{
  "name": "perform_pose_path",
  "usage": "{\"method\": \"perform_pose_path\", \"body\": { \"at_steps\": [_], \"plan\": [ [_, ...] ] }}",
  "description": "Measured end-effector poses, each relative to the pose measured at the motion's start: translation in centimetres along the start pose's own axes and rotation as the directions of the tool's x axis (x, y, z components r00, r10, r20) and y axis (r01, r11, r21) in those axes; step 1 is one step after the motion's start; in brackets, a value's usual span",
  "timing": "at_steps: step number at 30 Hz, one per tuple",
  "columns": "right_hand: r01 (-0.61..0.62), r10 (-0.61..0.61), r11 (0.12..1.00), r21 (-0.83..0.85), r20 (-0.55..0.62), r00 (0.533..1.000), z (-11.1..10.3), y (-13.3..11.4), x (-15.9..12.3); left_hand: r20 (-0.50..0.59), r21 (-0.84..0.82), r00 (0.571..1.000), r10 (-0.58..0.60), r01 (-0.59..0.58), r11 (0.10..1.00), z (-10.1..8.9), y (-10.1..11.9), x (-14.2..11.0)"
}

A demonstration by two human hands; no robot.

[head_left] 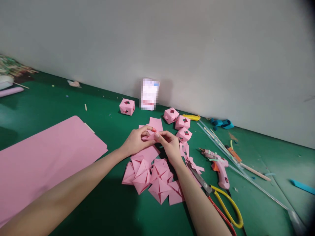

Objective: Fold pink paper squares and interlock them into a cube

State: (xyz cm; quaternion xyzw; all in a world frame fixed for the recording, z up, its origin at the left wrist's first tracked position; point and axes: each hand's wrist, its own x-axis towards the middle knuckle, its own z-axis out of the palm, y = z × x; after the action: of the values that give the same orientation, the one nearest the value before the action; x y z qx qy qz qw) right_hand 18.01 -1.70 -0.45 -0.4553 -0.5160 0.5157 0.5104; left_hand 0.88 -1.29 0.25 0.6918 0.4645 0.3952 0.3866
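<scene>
Left hand (136,139) and right hand (170,144) pinch folded paper (148,135) between fingertips, seemingly to steady it. Scissors (206,186) lie right of the grip, apparently within reach.

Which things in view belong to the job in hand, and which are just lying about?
Appears in use:
- pink paper, pinched by left hand and right hand
- folded pink pieces
- pink shapes with holes
- large pink sheets

Probably lying about:
- blue strip
- yellow piece

Unclear: scissors, glue gun.
</scene>
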Motion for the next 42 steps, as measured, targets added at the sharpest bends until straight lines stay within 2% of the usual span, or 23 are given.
{"method": "perform_pose_path", "body": {
  "at_steps": [5,9,14,18,25,34,42],
  "plan": [
    [-0.06,0.058,0.998,0.025,0.06,0.997,0.0,-0.4,0.2,-0.137,-0.183,0.983,-0.121,0.095,0.979,-0.3,0.1,0.2],
    [-0.062,0.066,0.996,-0.072,0.057,0.996,0.0,-0.7,0.2,-0.147,-0.316,0.974,-0.174,0.12,0.941,-0.4,0.1,0.4],
    [-0.076,0.082,0.994,-0.084,0.068,0.994,0.0,-0.2,0.2,-0.11,-0.281,0.981,-0.162,0.126,0.951,-0.4,-0.1,0.4],
    [-0.066,0.07,0.995,-0.072,0.054,0.996,-0.1,0.3,0.3,-0.075,-0.317,0.983,-0.166,0.135,0.939,-0.4,-0.2,0.5],
    [-0.037,0.036,0.998,-0.048,-0.019,0.999,0.0,0.5,0.2,-0.082,-0.336,0.978,-0.194,0.156,0.929,-0.3,0.0,0.5],
    [-0.029,0.029,0.999,-0.036,-0.015,0.999,-0.1,0.7,0.3,-0.077,-0.344,0.977,-0.2,0.162,0.925,-0.4,-0.1,0.5],
    [0.002,0.0,1.0,0.028,-0.057,0.998,-0.1,0.1,0.1,-0.075,-0.363,0.972,-0.224,0.182,0.914,-0.4,0.0,0.5]
  ]
}}
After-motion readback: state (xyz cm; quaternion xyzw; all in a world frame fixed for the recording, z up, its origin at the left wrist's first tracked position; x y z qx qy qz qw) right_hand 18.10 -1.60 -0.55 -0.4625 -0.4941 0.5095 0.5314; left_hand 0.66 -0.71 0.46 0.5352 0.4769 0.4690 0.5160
